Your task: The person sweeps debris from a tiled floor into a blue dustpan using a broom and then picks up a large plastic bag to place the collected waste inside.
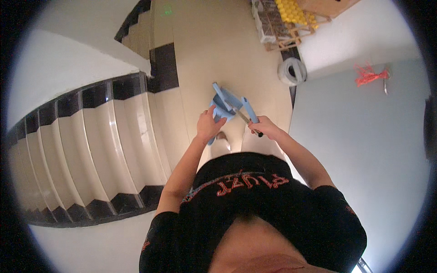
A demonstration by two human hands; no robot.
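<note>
In front of me is a blue plastic dustpan-like scoop [230,99]. My left hand [209,125] grips its near left side, thumb and fingers around a blue part, and a blue piece shows below the wrist. Held together in my right hand [264,127] are a blue bar [249,109], pointing up and away, and a thin rod [243,117] with a black end. The rod runs to a second blue bar [219,91] lying across the scoop. Whether these pieces are joined is too small to tell.
Stairs [102,129] with dark edging drop away at my left. A blue-grey door [355,136] with a lever handle [385,86] and red tassel [370,75] is on my right. Ahead stand a pale round container [292,72] and a wooden rack [290,40] beside yellow items [294,12].
</note>
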